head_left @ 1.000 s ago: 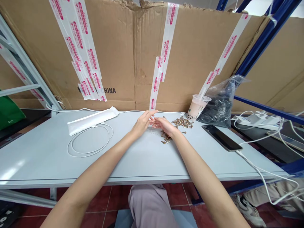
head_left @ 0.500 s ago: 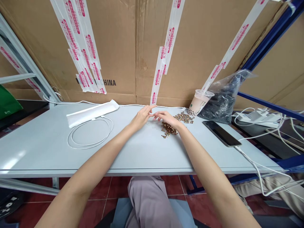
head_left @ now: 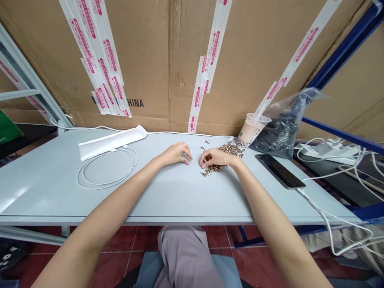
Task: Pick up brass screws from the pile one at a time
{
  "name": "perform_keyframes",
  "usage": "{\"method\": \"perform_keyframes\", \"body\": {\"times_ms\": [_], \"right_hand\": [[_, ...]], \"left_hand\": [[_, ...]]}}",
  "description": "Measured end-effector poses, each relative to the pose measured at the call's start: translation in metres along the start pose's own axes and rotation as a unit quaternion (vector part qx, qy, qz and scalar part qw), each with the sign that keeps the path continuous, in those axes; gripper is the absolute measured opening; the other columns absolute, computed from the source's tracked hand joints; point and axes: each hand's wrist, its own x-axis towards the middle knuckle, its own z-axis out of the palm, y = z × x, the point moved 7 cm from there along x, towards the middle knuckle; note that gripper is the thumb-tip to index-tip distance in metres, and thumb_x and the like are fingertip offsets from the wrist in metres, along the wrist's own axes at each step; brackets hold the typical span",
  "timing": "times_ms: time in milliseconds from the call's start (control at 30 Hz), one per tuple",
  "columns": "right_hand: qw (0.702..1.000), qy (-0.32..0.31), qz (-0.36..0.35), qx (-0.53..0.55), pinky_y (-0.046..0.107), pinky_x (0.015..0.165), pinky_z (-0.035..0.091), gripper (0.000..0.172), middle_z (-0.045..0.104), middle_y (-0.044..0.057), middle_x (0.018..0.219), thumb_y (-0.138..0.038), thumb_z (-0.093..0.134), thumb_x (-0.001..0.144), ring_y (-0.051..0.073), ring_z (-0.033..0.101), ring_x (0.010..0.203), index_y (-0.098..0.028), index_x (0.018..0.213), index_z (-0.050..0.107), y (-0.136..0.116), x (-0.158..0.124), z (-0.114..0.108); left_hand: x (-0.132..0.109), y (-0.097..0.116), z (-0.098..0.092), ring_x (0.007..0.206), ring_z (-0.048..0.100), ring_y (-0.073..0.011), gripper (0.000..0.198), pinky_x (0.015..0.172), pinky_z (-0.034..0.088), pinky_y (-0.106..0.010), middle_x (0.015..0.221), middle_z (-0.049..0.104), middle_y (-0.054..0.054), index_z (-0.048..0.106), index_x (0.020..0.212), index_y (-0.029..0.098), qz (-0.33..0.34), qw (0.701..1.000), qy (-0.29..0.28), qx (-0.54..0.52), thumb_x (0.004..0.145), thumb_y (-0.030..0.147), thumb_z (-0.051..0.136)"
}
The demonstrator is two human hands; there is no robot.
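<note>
Head view: brass screws [head_left: 230, 149] by the right hand [head_left: 216, 157] and left hand [head_left: 175, 153] look light, hard, roll-prone, best pinched at the shank; both curled grips' contents cannot be told.

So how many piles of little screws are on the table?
2. The near pile lies partly under the right hand; the far pile sits beside the drink cup. A few loose screws lie apart, and the hand may hide more.
</note>
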Motion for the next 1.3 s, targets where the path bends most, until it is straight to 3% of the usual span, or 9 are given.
{"method": "perform_keyframes", "body": {"times_ms": [167,300,433,500,600,700,800,967,1300], "right_hand": [[0.999,0.045,0.016,-0.003,0.022,0.051,0.035,0.023,0.064,0.001,0.063,-0.036,0.067,0.062,0.011,0.052,0.055,-0.017,0.075,0.07,-0.003,-0.005,-0.001],[0.994,0.08,-0.01,0.073,0.022,0.056,0.038,0.021,0.065,0.002,0.068,-0.033,0.063,0.066,0.011,0.054,0.059,-0.016,0.077,0.069,-0.014,-0.007,-0.004],[0.98,0.154,-0.047,0.118,0.025,0.065,0.042,0.022,0.067,0.003,0.076,-0.028,0.062,0.067,0.013,0.056,0.068,-0.015,0.083,0.07,-0.018,-0.005,-0.01],[0.967,0.202,-0.06,0.146,0.027,0.072,0.043,0.022,0.068,0.004,0.085,-0.026,0.061,0.068,0.015,0.058,0.075,-0.016,0.086,0.07,-0.019,-0.006,-0.015],[0.944,0.252,-0.068,0.202,0.03,0.078,0.044,0.02,0.068,0.005,0.09,-0.025,0.062,0.069,0.016,0.06,0.082,-0.017,0.085,0.07,-0.019,-0.009,-0.022],[0.922,0.292,-0.071,0.245,0.032,0.08,0.046,0.02,0.068,0.005,0.088,-0.028,0.065,0.067,0.017,0.061,0.082,-0.016,0.083,0.069,-0.021,-0.013,-0.029],[0.902,0.329,-0.075,0.27,0.033,0.08,0.047,0.023,0.067,0.006,0.086,-0.03,0.066,0.067,0.017,0.062,0.082,-0.016,0.084,0.067,-0.02,-0.016,-0.034],[0.897,0.349,-0.08,0.26,0.032,0.078,0.047,0.021,0.067,0.006,0.086,-0.03,0.066,0.067,0.017,0.062,0.081,-0.015,0.082,0.067,-0.022,-0.017,-0.034],[0.921,0.365,-0.078,0.114,0.031,0.077,0.044,0.017,0.069,0.004,0.085,-0.03,0.062,0.071,0.018,0.06,0.079,-0.019,0.082,0.07,-0.038,-0.024,-0.037]], "left_hand": [[0.0,0.006,0.006,0.085,0.051,-0.0174,0.007,0.071,0.039,-0.027,0.081,0.062,-0.002,0.07,0.073,0.025,0.005,0.998,-0.01,0.058,0.071,0.029,0.065],[-0.001,0.016,0.005,0.083,0.05,-0.0174,0.01,0.069,0.039,-0.027,0.08,0.062,-0.003,0.07,0.076,0.024,0.026,0.995,-0.01,0.101,0.076,0.028,0.061],[0.0,0.024,0.006,0.082,0.05,-0.0179,0.015,0.071,0.039,-0.029,0.081,0.062,-0.004,0.069,0.078,0.021,0.041,0.992,-0.004,0.115,0.079,0.029,0.056],[0.001,0.023,0.005,0.082,0.05,-0.0178,0.016,0.072,0.039,-0.03,0.081,0.062,-0.004,0.069,0.077,0.021,0.021,0.995,0.025,0.091,0.079,0.03,0.056],[0.001,0.013,-0.005,0.077,0.051,-0.0166,0.016,0.07,0.04,-0.03,0.08,0.064,-0.003,0.07,0.074,0.021,-0.056,0.992,0.114,0.007,0.075,0.032,0.06],[-0.001,0.001,-0.014,0.072,0.054,-0.0153,0.019,0.065,0.04,-0.028,0.077,0.066,-0.005,0.07,0.072,0.017,-0.137,0.962,0.205,-0.116,0.071,0.035,0.063],[-0.005,-0.008,-0.015,0.074,0.057,-0.0163,0.023,0.068,0.041,-0.027,0.077,0.068,-0.006,0.07,0.072,0.015,-0.206,0.916,0.254,-0.231,0.067,0.037,0.066],[-0.008,-0.008,-0.006,0.079,0.06,-0.0181,0.028,0.073,0.043,-0.028,0.08,0.07,-0.008,0.07,0.074,0.014,-0.252,0.86,0.276,-0.348,0.063,0.039,0.069],[-0.011,-0.002,-0.006,0.073,0.058,-0.0152,0.024,0.067,0.041,-0.026,0.074,0.069,-0.004,0.07,0.071,0.014,-0.272,0.845,0.295,-0.354,0.064,0.037,0.068]]}}
